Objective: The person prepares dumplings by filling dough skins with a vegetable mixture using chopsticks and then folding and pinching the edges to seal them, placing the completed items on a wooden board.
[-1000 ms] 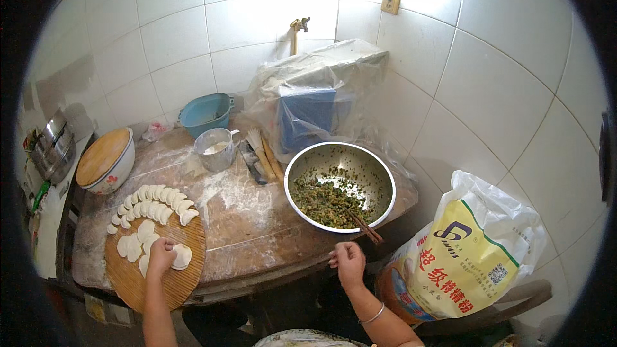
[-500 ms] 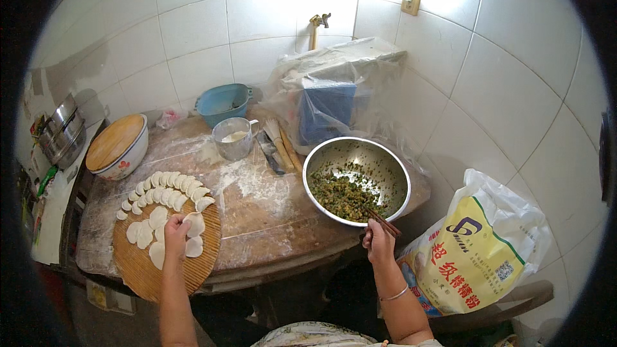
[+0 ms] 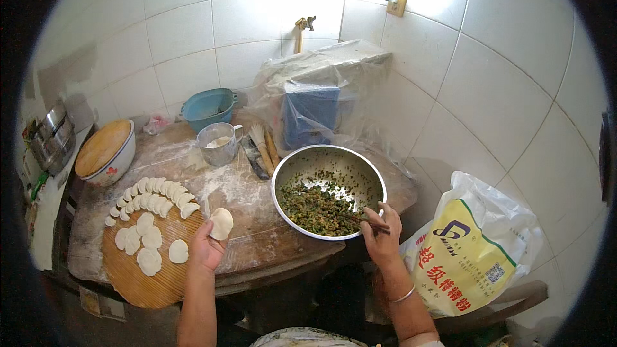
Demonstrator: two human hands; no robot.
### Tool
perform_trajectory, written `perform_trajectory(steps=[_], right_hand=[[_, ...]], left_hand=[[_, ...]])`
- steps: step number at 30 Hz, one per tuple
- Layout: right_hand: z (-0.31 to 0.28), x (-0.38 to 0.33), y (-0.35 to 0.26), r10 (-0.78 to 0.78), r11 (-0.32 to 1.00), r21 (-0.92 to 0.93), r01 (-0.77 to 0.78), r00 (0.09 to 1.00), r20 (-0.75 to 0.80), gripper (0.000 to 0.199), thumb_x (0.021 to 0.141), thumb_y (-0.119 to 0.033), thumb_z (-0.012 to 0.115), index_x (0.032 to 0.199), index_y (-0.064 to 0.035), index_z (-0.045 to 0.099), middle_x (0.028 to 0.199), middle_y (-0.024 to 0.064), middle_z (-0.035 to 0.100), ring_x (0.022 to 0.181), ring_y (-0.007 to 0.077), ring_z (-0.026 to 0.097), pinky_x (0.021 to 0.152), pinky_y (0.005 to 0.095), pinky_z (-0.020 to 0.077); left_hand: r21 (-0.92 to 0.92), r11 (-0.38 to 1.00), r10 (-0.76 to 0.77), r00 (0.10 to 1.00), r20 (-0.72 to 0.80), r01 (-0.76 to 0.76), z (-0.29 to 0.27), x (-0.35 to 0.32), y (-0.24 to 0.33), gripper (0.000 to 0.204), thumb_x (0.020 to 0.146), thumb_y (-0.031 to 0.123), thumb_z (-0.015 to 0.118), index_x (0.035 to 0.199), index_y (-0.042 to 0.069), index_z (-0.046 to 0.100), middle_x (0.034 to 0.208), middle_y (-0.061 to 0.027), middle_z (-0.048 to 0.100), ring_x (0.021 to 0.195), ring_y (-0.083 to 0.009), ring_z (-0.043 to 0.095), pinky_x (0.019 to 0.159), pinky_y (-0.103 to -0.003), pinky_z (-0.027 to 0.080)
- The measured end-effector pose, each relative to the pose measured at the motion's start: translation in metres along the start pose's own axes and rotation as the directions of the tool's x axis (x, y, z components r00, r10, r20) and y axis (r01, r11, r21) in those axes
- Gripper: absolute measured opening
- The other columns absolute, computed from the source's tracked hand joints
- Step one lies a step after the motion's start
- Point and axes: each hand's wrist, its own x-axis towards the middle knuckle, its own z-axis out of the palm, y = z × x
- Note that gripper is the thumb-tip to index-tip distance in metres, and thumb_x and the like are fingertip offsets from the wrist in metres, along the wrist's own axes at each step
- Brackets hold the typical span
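My left hand (image 3: 207, 249) holds a round white dough wrapper (image 3: 222, 223) flat on its fingers, just right of the round wooden board (image 3: 143, 281). Several folded dumplings (image 3: 154, 197) lie in rows on the board, with several flat wrappers (image 3: 145, 243) below them. My right hand (image 3: 382, 232) grips chopsticks (image 3: 361, 220) whose tips reach into the green minced filling (image 3: 313, 207) in a steel bowl (image 3: 328, 155). A bracelet sits on my right wrist.
A floured wooden table (image 3: 247, 244) holds a metal cup (image 3: 217, 144), a teal basin (image 3: 208, 108), a wood-lidded white bowl (image 3: 106, 152), brushes and a plastic-covered blue box (image 3: 312, 113). A yellow and white sack (image 3: 472, 250) stands at right. Steel pots (image 3: 53, 136) sit at left.
My left hand lifted a wrapper off the board and moved right with it. My right hand rose to the bowl's rim and took hold of the chopsticks.
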Motion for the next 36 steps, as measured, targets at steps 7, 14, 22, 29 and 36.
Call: perform_trajectory(steps=[7, 14, 22, 29, 36], right_hand=[[0.027, 0.033, 0.041, 0.202, 0.859, 0.388, -0.334, 0.918, 0.342, 0.014, 0.082, -0.01, 0.061, 0.077, 0.0035, 0.063, 0.073, 0.0142, 0.064, 0.062, 0.0208, 0.062, 0.056, 0.0319, 0.0483], [0.03, 0.071, 0.032, 0.259, 0.543, 0.622, -0.565, 0.817, 0.516, 0.02, 0.091, -0.012, 0.053, 0.096, 0.0047, 0.062, 0.085, 0.009, 0.064, 0.075, 0.0152, 0.064, 0.063, 0.0279, 0.0556], [0.098, 0.081, 0.077, 0.343, 0.381, 0.552, -0.742, 0.668, 0.661, 0.025, 0.087, -0.019, 0.058, 0.09, 0.0058, 0.059, 0.078, 0.0111, 0.062, 0.066, 0.0204, 0.065, 0.059, 0.0325, 0.0564], [0.115, 0.103, 0.055, 0.505, 0.144, 0.52, -0.842, 0.515, 0.693, 0.022, 0.085, -0.013, 0.055, 0.096, 0.005, 0.059, 0.086, 0.0174, 0.064, 0.067, 0.0245, 0.067, 0.059, 0.034, 0.0585], [0.139, 0.103, 0.045, 0.524, -0.033, 0.51, -0.859, 0.42, 0.741, 0.024, 0.087, -0.014, 0.053, 0.098, 0.0066, 0.056, 0.088, 0.0183, 0.062, 0.074, 0.0269, 0.067, 0.065, 0.0363, 0.0592]], left_hand=[[-0.113, 0.993, 0.046, 0.991, 0.127, -0.032, 0.064, -0.047, -0.008, 0.037, 0.094, 0.024, 0.039, 0.12, -0.002, 0.047, 0.118, -0.0209, 0.056, 0.107, -0.0341, 0.057, 0.084, -0.045, 0.052], [0.007, 0.991, -0.135, 0.989, 0.055, 0.134, 0.065, -0.03, -0.059, 0.041, 0.096, 0.031, 0.038, 0.119, -0.001, 0.049, 0.119, -0.023, 0.055, 0.108, -0.0391, 0.054, 0.086, -0.047, 0.049], [0.038, 0.987, -0.159, 0.987, 0.012, 0.158, 0.062, -0.03, -0.079, 0.037, 0.095, 0.027, 0.039, 0.118, 0.0, 0.049, 0.114, -0.0213, 0.057, 0.105, -0.0356, 0.056, 0.082, -0.045, 0.05], [0.044, 0.991, -0.122, 0.992, -0.031, 0.124, 0.048, -0.026, -0.077, 0.037, 0.096, 0.028, 0.038, 0.122, 0.002, 0.046, 0.117, -0.0189, 0.056, 0.106, -0.0326, 0.056, 0.082, -0.043, 0.049], [-0.012, 1.0, -0.02, 0.998, -0.063, 0.02, 0.052, -0.022, -0.076, 0.038, 0.098, 0.029, 0.034, 0.124, 0.003, 0.045, 0.119, -0.016, 0.056, 0.107, -0.0309, 0.056, 0.085, -0.041, 0.048]])
